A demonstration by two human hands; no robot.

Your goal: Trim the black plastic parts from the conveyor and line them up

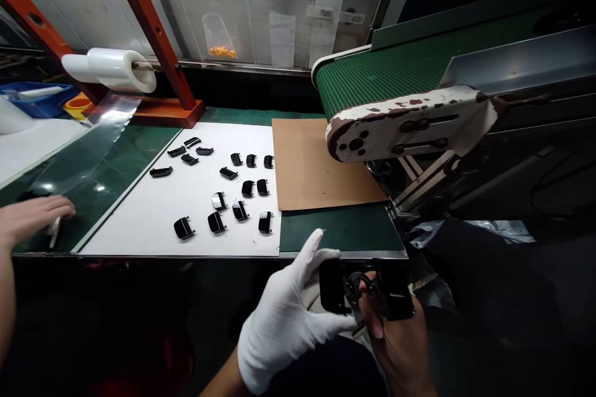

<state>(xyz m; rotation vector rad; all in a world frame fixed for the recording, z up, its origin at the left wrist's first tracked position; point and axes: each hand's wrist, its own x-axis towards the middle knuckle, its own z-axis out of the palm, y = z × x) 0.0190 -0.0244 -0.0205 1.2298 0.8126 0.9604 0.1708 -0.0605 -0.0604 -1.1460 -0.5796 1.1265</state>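
My left hand [286, 316], in a white glove, and my bare right hand [395, 341] are both closed on a black plastic moulding [363, 291] with a runner between two glossy pieces. I hold it low, just in front of the table's front edge. Several small black plastic parts [218, 198] lie spread on a white sheet [139, 223] on the green table beyond my hands.
A brown cardboard sheet [316, 167] lies right of the white sheet, under the end of a green conveyor belt [386, 71]. A film roll [112, 68] on an orange stand sits back left. Another person's hand [32, 217] rests at the left edge on clear film.
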